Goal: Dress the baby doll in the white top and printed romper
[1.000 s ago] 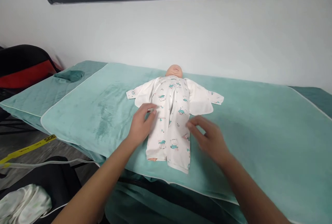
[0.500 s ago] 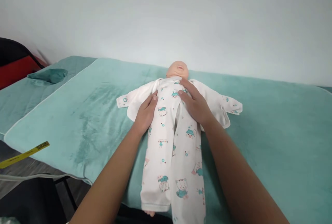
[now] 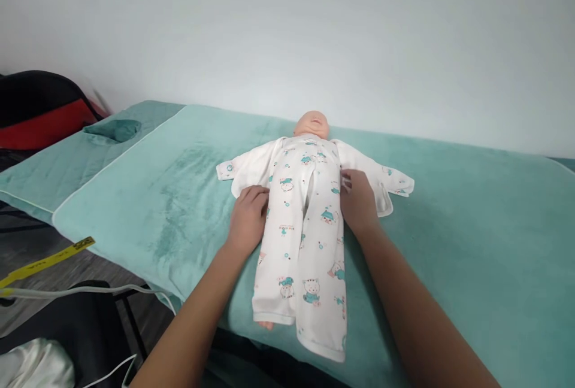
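Observation:
A baby doll (image 3: 313,124) lies on its back on a teal blanket (image 3: 449,226), head toward the wall. It wears a white romper (image 3: 305,238) with teal animal prints, its sleeves spread out to both sides. My left hand (image 3: 248,217) rests against the romper's left side at waist height, with its fingers curled onto the fabric. My right hand (image 3: 358,199) sits on the opposite side, just under the right sleeve, fingers bent and pinching the cloth edge. One bare doll foot (image 3: 266,325) pokes out of the left leg.
A folded teal cloth (image 3: 112,130) lies at the bed's far left corner, with a red and black bag (image 3: 40,118) behind it. A yellow tape measure (image 3: 45,262), a white cable (image 3: 90,289) and a pale cloth (image 3: 36,367) are down at the left. A white wall runs behind the bed.
Both hands have slid off the doll's chest, down and outward to the romper's sides. The view has pulled back a little.

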Tool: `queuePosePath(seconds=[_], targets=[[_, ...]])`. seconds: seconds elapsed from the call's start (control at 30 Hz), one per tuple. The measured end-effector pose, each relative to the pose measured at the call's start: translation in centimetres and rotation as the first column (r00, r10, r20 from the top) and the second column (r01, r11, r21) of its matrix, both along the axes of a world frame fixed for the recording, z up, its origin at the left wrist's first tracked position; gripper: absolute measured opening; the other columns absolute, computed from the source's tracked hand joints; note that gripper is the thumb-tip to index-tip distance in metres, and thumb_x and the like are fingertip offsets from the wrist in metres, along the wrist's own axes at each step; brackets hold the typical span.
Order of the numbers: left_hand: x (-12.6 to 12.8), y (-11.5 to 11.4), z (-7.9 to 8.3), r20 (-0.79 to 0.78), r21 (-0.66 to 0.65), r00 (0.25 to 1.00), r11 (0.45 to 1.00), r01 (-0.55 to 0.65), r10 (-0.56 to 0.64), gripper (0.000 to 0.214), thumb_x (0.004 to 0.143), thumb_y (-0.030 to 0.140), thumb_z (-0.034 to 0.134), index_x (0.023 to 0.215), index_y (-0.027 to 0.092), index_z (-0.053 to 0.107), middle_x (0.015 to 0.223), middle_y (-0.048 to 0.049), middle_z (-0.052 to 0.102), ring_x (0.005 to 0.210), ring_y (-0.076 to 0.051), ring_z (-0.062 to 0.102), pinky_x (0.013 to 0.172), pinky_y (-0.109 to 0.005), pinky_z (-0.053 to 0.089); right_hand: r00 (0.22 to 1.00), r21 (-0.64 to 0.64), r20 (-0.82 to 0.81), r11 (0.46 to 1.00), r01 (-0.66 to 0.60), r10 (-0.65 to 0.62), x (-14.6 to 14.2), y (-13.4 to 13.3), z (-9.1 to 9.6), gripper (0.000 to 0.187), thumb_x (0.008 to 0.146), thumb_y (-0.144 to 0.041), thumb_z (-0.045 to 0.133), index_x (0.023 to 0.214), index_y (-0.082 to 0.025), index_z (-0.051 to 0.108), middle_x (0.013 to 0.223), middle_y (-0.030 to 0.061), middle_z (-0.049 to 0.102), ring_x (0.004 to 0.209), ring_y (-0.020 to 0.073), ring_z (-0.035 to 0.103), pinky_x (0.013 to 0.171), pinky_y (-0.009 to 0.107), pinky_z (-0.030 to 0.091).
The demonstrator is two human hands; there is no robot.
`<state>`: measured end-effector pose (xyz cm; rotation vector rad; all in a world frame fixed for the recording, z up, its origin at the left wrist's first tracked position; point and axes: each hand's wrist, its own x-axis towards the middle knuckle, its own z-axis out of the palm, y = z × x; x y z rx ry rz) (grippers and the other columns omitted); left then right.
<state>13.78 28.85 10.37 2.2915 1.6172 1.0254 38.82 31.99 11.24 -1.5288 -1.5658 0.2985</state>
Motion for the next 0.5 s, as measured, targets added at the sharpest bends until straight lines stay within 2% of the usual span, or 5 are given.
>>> queuePosePath(seconds=[0.1, 0.17, 0.23, 0.4, 0.5], targets=[[-0.5, -1.6, -0.3, -0.139, 0.046, 0.982, 0.990, 0.133, -0.126, 0.030, 0.087, 0.011, 0.049, 0.107, 0.020, 0.069, 0.121, -0.0075, 0.064, 0.123, -0.025, 0.048, 0.107, -0.046, 0.040, 0.967, -0.070, 0.206, 0.988, -0.136, 0.148, 0.5, -3.4, -0.4, 0.028, 0.083, -0.017, 0.052, 0.108, -0.017, 0.064, 0.115, 0.0117, 0.063, 0.112, 0.0261, 0.054, 0.096, 0.043, 0.047], [-0.6, -2.0, -0.2, -0.208, 0.044, 0.961, 0.980, 0.195, -0.182, 0.032, 0.088, 0.013, 0.050, 0.112, 0.023, 0.069, 0.124, -0.0063, 0.063, 0.127, -0.025, 0.046, 0.112, -0.049, 0.035, 0.923, -0.071, 0.295, 0.969, -0.238, 0.248, 0.7, -5.6, -0.5, 0.029, 0.085, -0.016, 0.051, 0.111, -0.019, 0.065, 0.119, 0.0102, 0.063, 0.114, 0.0252, 0.054, 0.096, 0.041, 0.046], [-0.6, -2.2, 0.0, -0.257, 0.034, 0.942, 0.972, 0.231, -0.215, 0.033, 0.088, 0.016, 0.051, 0.116, 0.024, 0.068, 0.126, -0.0068, 0.062, 0.130, -0.026, 0.044, 0.114, -0.051, 0.030, 0.887, -0.043, 0.361, 0.955, -0.294, 0.289, 0.8, -7.1, -0.6, 0.031, 0.086, -0.015, 0.051, 0.113, -0.019, 0.065, 0.119, 0.0099, 0.063, 0.114, 0.0247, 0.055, 0.098, 0.041, 0.045], [-0.5, -2.1, -0.1, -0.300, 0.023, 0.929, 0.972, 0.233, -0.216, 0.037, 0.087, 0.019, 0.053, 0.122, 0.023, 0.064, 0.131, -0.0086, 0.059, 0.133, -0.028, 0.041, 0.116, -0.050, 0.028, 0.810, -0.002, 0.491, 0.930, -0.367, 0.320, 0.8, -8.1, -1.3, 0.035, 0.086, -0.013, 0.051, 0.118, -0.019, 0.064, 0.124, 0.0090, 0.063, 0.123, 0.0255, 0.051, 0.113, 0.047, 0.032], [-0.4, -2.1, -0.1, -0.287, 0.022, 0.933, 0.973, 0.232, -0.216, 0.040, 0.086, 0.021, 0.054, 0.125, 0.022, 0.062, 0.130, -0.0099, 0.059, 0.133, -0.030, 0.040, 0.115, -0.050, 0.029, 0.763, -0.041, 0.537, 0.914, -0.403, 0.360, 0.6, -7.5, -1.4, 0.039, 0.088, -0.014, 0.050, 0.125, -0.018, 0.061, 0.132, 0.0102, 0.059, 0.130, 0.0258, 0.046, 0.114, 0.046, 0.031]])
